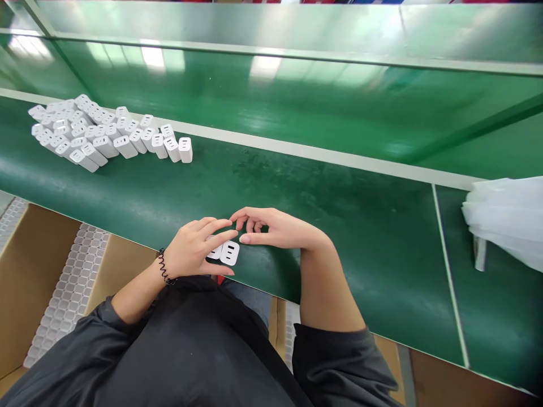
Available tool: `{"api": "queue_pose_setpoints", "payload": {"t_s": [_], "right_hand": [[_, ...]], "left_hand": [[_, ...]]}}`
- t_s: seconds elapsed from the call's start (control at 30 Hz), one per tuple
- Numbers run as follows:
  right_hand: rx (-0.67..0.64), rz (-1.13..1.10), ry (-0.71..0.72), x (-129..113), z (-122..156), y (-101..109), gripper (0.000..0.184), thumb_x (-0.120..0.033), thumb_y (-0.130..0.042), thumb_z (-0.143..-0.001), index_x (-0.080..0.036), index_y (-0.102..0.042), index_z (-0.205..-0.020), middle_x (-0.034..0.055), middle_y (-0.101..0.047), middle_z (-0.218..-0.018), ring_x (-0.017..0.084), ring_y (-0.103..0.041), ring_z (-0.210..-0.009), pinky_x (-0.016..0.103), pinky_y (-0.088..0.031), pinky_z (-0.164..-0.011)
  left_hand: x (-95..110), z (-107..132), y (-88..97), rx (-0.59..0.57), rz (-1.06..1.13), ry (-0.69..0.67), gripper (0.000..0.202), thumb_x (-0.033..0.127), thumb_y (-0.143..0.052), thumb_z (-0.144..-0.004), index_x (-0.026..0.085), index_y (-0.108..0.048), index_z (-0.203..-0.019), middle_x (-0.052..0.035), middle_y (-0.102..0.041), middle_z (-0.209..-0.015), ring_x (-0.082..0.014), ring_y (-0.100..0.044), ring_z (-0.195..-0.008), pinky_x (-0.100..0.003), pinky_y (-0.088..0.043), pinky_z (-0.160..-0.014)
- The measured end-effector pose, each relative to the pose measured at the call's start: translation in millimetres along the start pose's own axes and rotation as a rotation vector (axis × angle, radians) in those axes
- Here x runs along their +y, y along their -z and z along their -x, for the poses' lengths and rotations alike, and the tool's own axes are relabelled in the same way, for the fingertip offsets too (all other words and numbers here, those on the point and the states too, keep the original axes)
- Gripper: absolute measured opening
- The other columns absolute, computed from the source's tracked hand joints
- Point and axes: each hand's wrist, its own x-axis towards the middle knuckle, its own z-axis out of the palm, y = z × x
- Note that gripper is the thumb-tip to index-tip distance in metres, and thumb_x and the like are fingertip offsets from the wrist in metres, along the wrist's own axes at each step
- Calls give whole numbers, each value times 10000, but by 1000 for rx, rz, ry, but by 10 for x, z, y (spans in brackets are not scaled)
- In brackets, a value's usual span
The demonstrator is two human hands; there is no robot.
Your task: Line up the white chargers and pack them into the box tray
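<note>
My left hand (pixel 193 249) is closed around two small white charger blocks (pixel 224 252) at the near edge of the green belt (pixel 322 203). Each block shows slot-shaped ports on its end face. A black coiled band sits on that wrist. My right hand (pixel 271 226) curls over the blocks from the right, its fingertips meeting the left fingers just above them; whether it holds anything is hidden. Both forearms come out of dark sleeves at the bottom.
Several white charger blocks (pixel 106 133) lie in rows at the far left of the belt. A white plastic bag (pixel 507 217) rests at the right edge. A cardboard box (pixel 29 271) with grey cell trays (pixel 70 288) stands below left. A metal rail (pixel 297 150) crosses behind.
</note>
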Motion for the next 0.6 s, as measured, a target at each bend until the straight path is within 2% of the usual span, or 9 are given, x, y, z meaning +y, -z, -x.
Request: {"api": "queue_pose_setpoints", "payload": {"t_s": [0.1, 0.2, 0.27, 0.3, 0.4, 0.47, 0.5, 0.53, 0.6], "right_hand": [[40, 23, 11, 10, 6, 5, 538, -610, -616, -877, -196, -620, -1220, 44, -702, -960, 138, -617, -762, 298, -528, -692], [93, 18, 22, 30, -6, -7, 494, -591, -611, -889, -195, -636, -1184, 47, -713, -952, 149, -636, -787, 297, -533, -689], [196, 28, 46, 33, -18, -12, 442, -560, -614, -899, -188, -653, -1135, 52, -715, -938, 150, -638, -772, 293, -526, -671], [266, 44, 77, 21, -25, -17, 406, -530, -618, -905, -186, -657, -1118, 56, -715, -941, 148, -637, -764, 294, -524, -671], [462, 112, 281, -85, -37, -83, 287, -413, -636, -910, -207, -648, -1109, 68, -705, -1004, 168, -655, -822, 323, -549, -720], [510, 150, 452, -163, -38, -182, 256, -369, -657, -891, -250, -634, -1116, 84, -688, -1104, 223, -675, -976, 371, -591, -782], [496, 187, 494, -172, -44, -238, 273, -361, -675, -875, -281, -630, -1133, 90, -672, -1177, 255, -669, -1070, 411, -605, -847], [489, 245, 503, -151, -63, -287, 329, -353, -680, -867, -318, -616, -1188, 91, -649, -1251, 279, -659, -1137, 451, -604, -915], [532, 346, 490, -39, -144, -347, 483, -349, -675, -860, -389, -538, -1321, 86, -605, -1349, 310, -650, -1187, 479, -618, -933]], "left_hand": [[8, 8, -35, -52, -43, -17, 587, 689, -595, -872, 222, -642, -1224, -101, -711, -1163, -246, -668, -994, -363, -547, -810], [-19, 24, -66, -93, 13, 12, 506, 635, -600, -900, 215, -673, -1171, -67, -747, -1009, -192, -671, -819, -323, -531, -718], [-60, 31, -66, -55, 147, 130, 504, 633, -635, -876, 211, -680, -1148, -62, -749, -985, -191, -671, -811, -321, -535, -716], [-80, 31, -61, -20, 249, 233, 519, 643, -658, -853, 215, -679, -1146, -65, -747, -999, -197, -674, -834, -325, -541, -736], [-70, 22, -52, 168, 695, 646, 645, 719, -735, -722, 228, -665, -1134, -73, -728, -1026, -211, -671, -858, -328, -551, -745], [-5, 1, -109, 356, 1056, 891, 745, 785, -766, -607, 221, -654, -1080, -70, -710, -957, -194, -647, -764, -305, -533, -657], [18, -20, -173, 460, 1216, 1009, 748, 805, -762, -587, 216, -651, -1035, -59, -694, -884, -170, -616, -687, -289, -509, -613], [16, -50, -256, 574, 1350, 1106, 736, 831, -737, -596, 210, -646, -981, -49, -666, -810, -148, -583, -630, -275, -485, -585], [-71, -127, -438, 743, 1522, 1154, 723, 839, -752, -568, 197, -631, -877, -49, -627, -765, -136, -560, -615, -264, -462, -578]]}}
